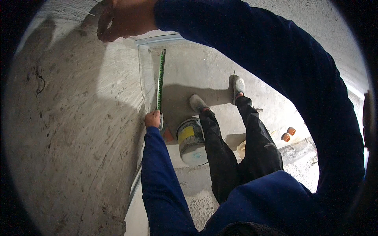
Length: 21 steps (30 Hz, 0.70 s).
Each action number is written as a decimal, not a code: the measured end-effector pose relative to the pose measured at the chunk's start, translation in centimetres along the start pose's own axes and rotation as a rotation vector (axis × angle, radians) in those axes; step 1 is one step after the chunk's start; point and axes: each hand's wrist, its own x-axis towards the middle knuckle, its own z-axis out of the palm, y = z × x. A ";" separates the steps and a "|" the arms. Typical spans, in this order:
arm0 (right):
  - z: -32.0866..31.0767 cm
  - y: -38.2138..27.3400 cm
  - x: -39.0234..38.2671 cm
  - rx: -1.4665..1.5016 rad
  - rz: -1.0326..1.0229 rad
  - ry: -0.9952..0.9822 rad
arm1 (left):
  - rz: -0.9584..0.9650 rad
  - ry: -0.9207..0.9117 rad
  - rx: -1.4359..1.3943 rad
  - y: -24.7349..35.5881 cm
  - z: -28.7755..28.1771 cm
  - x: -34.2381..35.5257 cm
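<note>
Low beside the wall on the left, my left hand [152, 119] is closed around the case of a tape measure [161, 121]. Its green blade [161, 80] stretches away from me, close along the foot of the wall, to near the far corner. My right hand [128, 19] is raised across to the upper left, near the wall, its thumb and fingers bent together in a pinch. What it pinches, if anything, I cannot make out.
A rough plastered wall [75, 129] fills the left side, with a dark wire [40, 83] on it. Next to my legs stands a bucket [187, 135] with a yellow label. A reddish piece [168, 134] lies near it. Orange pipe pieces [288, 134] lie at right.
</note>
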 end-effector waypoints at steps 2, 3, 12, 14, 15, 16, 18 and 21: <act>0.4 0.0 0.0 0.088 0.090 0.019 | -0.004 0.020 0.022 0.0 -0.1 -0.6; 0.3 -0.1 -0.2 0.132 0.135 0.030 | -0.017 0.028 0.036 -0.1 0.0 -1.0; -1.4 -0.2 -0.9 0.420 0.361 -0.089 | 0.007 0.139 0.072 -2.4 1.8 1.8; -1.6 -0.2 -0.6 0.399 0.320 -0.077 | -0.023 0.113 0.058 -2.5 2.1 2.6; -1.7 -0.2 -0.7 0.389 0.298 -0.070 | -0.070 0.103 0.038 -2.5 2.0 2.9; -1.7 -0.3 -0.9 0.410 0.333 -0.053 | -0.119 0.093 0.017 -2.3 2.0 3.1; -1.5 -0.5 -1.6 0.447 0.403 -0.018 | -0.241 0.136 0.074 -1.9 1.8 3.7; -0.2 -0.3 -1.7 0.395 0.407 -0.036 | -0.214 0.152 0.087 -1.2 1.1 4.1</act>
